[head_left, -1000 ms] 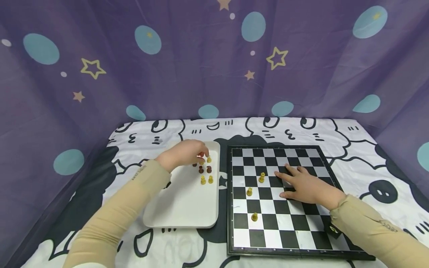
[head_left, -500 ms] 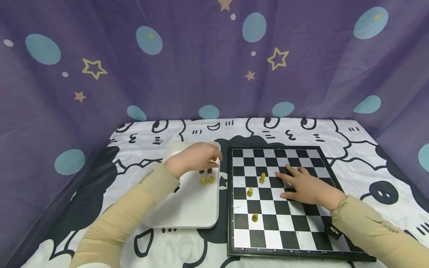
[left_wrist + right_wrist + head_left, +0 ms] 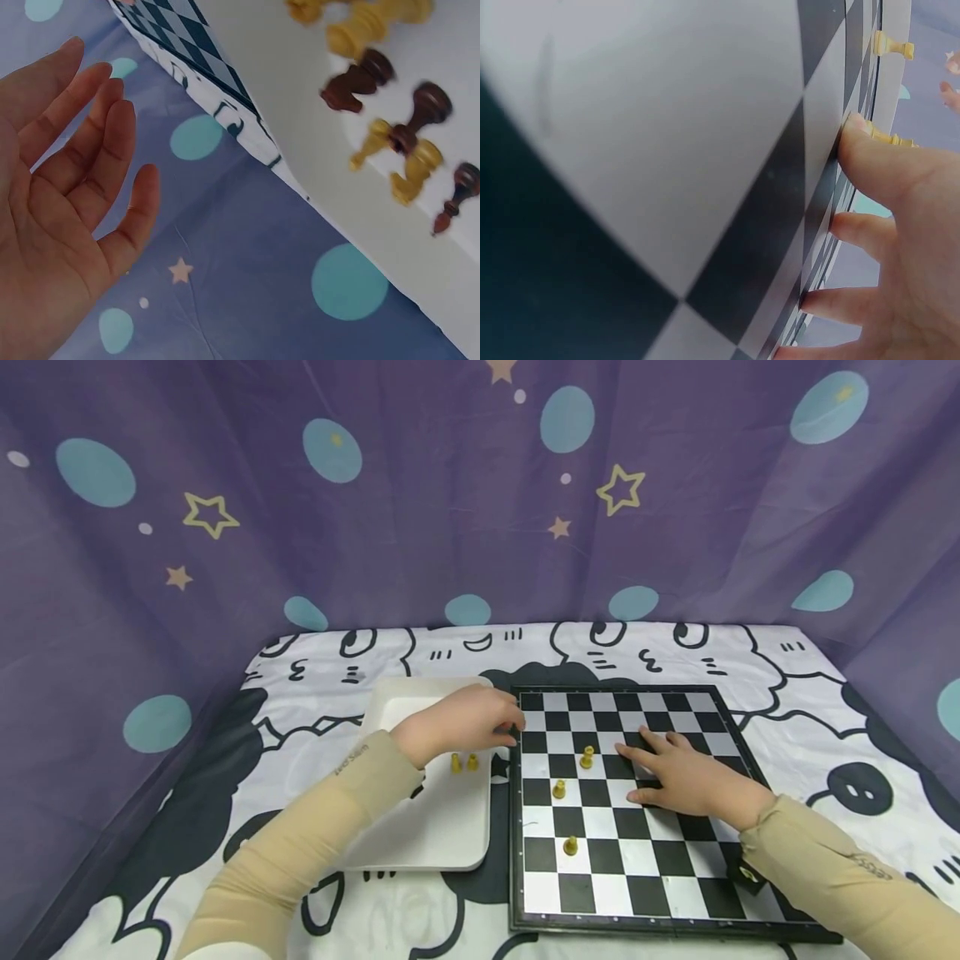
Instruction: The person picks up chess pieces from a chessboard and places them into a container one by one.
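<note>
Head view: the left hand, in a stretchy beige sleeve, hovers with bent fingers over the right side of a smooth white tray with rounded corners. Its fingertips overlap the dark edge of a flat black-and-white chequered chessboard with a black frame; whether this grip clasps anything, I cannot tell. Two glossy yellow chess pieces with flared bases stand in the tray just below the hand. Three similar yellow pieces on the board stand upright and apart in its left half. The right hand lies on the board, fingers spread wide — nothing clasped. White cloth with black cartoon outlines runs beneath, and a purple curtain with stars and teal ovals hangs behind.

Left wrist view: the palm shows, the fingers gently curved; the tips reveal no piece, though their far side is hidden. Turned, dark-brown pieces with waisted stems mingle with yellow ones in the tray.

Right wrist view: the fingertips touch the board's smooth squares — slightly reflective — with the thumb partly overlapping a yellow piece.
</note>
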Action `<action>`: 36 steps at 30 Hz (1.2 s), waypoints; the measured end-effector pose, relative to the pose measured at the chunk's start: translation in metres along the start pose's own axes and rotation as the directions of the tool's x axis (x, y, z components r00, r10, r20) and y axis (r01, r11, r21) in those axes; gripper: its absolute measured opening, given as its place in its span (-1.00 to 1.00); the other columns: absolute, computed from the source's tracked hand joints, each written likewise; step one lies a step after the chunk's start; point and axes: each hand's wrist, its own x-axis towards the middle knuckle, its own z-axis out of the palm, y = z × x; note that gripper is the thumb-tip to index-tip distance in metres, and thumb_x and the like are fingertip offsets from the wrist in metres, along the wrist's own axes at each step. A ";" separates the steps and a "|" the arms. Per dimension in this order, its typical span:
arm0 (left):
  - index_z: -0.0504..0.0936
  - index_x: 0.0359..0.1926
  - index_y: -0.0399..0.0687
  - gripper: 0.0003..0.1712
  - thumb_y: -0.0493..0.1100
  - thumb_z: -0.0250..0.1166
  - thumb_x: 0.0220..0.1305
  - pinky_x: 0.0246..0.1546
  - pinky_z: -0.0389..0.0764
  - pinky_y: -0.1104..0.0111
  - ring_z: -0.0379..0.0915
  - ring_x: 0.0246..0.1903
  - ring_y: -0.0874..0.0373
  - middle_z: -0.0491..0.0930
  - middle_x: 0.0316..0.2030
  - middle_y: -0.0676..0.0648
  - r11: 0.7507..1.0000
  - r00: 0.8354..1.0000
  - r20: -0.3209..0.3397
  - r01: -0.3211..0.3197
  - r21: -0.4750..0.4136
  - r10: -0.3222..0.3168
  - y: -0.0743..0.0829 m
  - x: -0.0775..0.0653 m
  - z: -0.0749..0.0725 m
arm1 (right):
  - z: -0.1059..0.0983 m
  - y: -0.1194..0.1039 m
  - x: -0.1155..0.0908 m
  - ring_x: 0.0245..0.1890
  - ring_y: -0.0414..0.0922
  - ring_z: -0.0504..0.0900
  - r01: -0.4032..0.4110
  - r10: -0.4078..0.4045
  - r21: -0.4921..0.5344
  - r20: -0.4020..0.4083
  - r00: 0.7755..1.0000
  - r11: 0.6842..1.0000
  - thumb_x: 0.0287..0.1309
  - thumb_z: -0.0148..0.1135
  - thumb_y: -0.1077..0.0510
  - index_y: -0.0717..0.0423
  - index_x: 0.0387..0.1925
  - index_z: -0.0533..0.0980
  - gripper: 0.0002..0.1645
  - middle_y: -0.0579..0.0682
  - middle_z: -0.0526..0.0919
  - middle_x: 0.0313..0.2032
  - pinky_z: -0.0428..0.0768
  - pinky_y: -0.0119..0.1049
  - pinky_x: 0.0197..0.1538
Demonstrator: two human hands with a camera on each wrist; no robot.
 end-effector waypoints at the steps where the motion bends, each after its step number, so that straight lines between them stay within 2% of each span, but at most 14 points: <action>1: 0.69 -0.17 -0.09 -0.79 -0.13 0.35 0.17 -0.32 0.51 0.37 0.46 -0.42 0.22 0.58 -0.36 0.01 1.000 1.000 0.003 -0.004 -0.004 0.004 0.002 0.001 0.000 | 0.000 0.000 0.000 0.26 0.50 0.13 0.000 0.000 0.000 0.000 1.000 1.000 0.05 0.12 -0.42 -0.09 0.36 0.27 -0.08 0.39 0.15 0.35 0.32 0.38 0.07; 8: 0.69 -0.13 -0.07 -0.76 -0.14 0.36 0.16 -0.23 0.55 0.35 0.55 -0.29 0.20 0.62 -0.24 -0.02 0.999 0.999 0.035 -0.040 -0.024 0.041 0.017 0.008 0.004 | 0.000 0.000 0.001 0.26 0.50 0.12 -0.001 0.001 0.001 0.005 1.000 1.000 0.05 0.11 -0.43 -0.09 0.36 0.26 -0.08 0.39 0.14 0.35 0.33 0.39 0.06; 13: 0.67 -0.11 -0.02 -0.74 -0.13 0.36 0.15 -0.22 0.54 0.35 0.55 -0.29 0.21 0.60 -0.25 0.02 0.998 0.997 0.037 -0.062 -0.017 0.062 0.024 0.013 0.008 | 0.001 0.000 0.001 0.26 0.50 0.12 -0.003 0.003 0.002 0.007 1.000 1.000 0.04 0.10 -0.44 -0.10 0.36 0.27 -0.08 0.39 0.15 0.35 0.33 0.39 0.06; 19: 0.65 -0.03 -0.01 -0.69 -0.12 0.34 0.18 -0.16 0.54 0.37 0.55 -0.25 0.21 0.62 -0.19 0.02 0.998 0.995 0.076 -0.070 -0.006 0.070 0.031 0.021 0.010 | 0.002 0.000 0.001 0.25 0.50 0.13 -0.008 0.008 -0.001 0.014 1.000 1.000 0.04 0.09 -0.44 -0.09 0.36 0.27 -0.08 0.40 0.14 0.35 0.34 0.39 0.05; 26: 0.67 -0.06 0.06 -0.72 -0.09 0.35 0.18 -0.16 0.54 0.38 0.54 -0.22 0.24 0.63 -0.18 0.05 0.994 0.989 0.108 -0.107 0.032 0.103 0.037 0.029 0.015 | 0.000 0.000 0.002 0.24 0.51 0.14 -0.005 0.006 -0.011 0.018 1.000 1.000 0.05 0.09 -0.44 -0.09 0.36 0.27 -0.08 0.40 0.15 0.34 0.35 0.39 0.04; 31: 0.67 -0.05 0.10 -0.71 -0.07 0.35 0.17 -0.11 0.53 0.38 0.54 -0.19 0.27 0.62 -0.16 0.10 0.991 0.985 0.133 -0.119 0.060 0.110 0.042 0.033 0.015 | -0.001 0.001 0.002 0.24 0.52 0.13 -0.014 0.014 -0.004 0.012 1.000 1.000 0.04 0.11 -0.43 -0.09 0.36 0.27 -0.07 0.40 0.14 0.35 0.34 0.38 0.05; 36: 0.67 -0.05 0.13 -0.71 -0.04 0.33 0.18 -0.15 0.54 0.39 0.55 -0.22 0.29 0.62 -0.16 0.12 0.990 0.981 0.163 -0.115 0.077 0.101 0.045 0.036 0.019 | -0.002 0.001 0.001 0.25 0.51 0.12 -0.009 0.009 0.009 0.013 1.000 1.000 0.04 0.13 -0.42 -0.08 0.36 0.27 -0.08 0.41 0.14 0.34 0.33 0.37 0.07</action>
